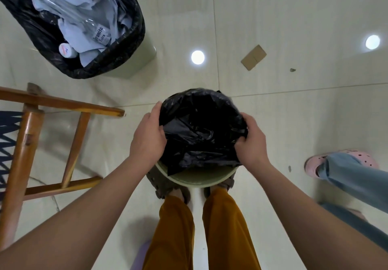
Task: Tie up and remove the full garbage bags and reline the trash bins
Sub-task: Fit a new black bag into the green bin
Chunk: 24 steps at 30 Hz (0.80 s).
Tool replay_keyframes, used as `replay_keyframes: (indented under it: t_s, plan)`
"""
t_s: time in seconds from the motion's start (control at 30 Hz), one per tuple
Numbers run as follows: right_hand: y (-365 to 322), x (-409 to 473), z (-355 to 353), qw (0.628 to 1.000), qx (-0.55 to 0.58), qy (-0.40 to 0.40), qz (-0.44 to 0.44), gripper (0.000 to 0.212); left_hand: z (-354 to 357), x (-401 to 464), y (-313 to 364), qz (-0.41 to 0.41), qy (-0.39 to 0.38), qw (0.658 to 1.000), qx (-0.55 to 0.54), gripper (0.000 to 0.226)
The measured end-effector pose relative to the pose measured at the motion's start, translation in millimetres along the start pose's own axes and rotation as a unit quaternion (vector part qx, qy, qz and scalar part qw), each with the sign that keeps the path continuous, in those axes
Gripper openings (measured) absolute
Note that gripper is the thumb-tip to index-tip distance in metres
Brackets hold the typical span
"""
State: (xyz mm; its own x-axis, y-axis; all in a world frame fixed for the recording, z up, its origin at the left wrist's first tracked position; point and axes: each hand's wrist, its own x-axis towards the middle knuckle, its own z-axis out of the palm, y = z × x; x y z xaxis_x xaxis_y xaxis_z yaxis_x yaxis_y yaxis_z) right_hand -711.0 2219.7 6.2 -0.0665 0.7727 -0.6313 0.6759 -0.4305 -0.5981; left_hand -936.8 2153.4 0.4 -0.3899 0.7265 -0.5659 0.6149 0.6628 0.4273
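My 2 hands, left hand at 9 o'clock, right hand at 3, each grip the fresh liner, spreading it over the bin's rim.

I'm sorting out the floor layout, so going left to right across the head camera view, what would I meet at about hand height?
Wooden chair → left hand → black bag in the small bin → right hand → another person's pink shoe.

glossy black plastic bag, wooden chair
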Motion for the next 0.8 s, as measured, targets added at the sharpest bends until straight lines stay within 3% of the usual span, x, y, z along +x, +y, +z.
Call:
replay_keyframes:
  t_s: [0.2, 0.3, 0.4, 0.57, 0.8]
  plan:
    - [-11.9, 35.6, -30.2, 0.994, 0.012, 0.099, -0.043, 0.061, 3.5, 27.2, 46.8, 0.061, 0.014, 0.997, -0.055, 0.067]
    - [-7.5, 31.3, -30.6, 0.993, -0.047, 0.098, -0.051, 0.065, 7.9, 22.2, 66.1, 0.063, 0.016, 0.998, -0.017, 0.057]
    - [4.1, 18.3, -26.0, 0.989, -0.093, 0.108, -0.049, 0.05, 10.7, 11.2, 69.1, 0.074, 0.017, 0.997, 0.029, 0.042]
    - [30.3, -7.0, -12.2, 0.992, -0.072, 0.105, -0.026, 0.032, 15.5, -4.3, 56.3, 0.079, 0.005, 0.994, 0.08, 0.037]
    - [44.2, -38.8, -0.3, 0.992, -0.055, 0.114, 0.007, 0.031, 13.9, -21.8, 47.0, 0.114, -0.027, 0.98, 0.159, 0.035]
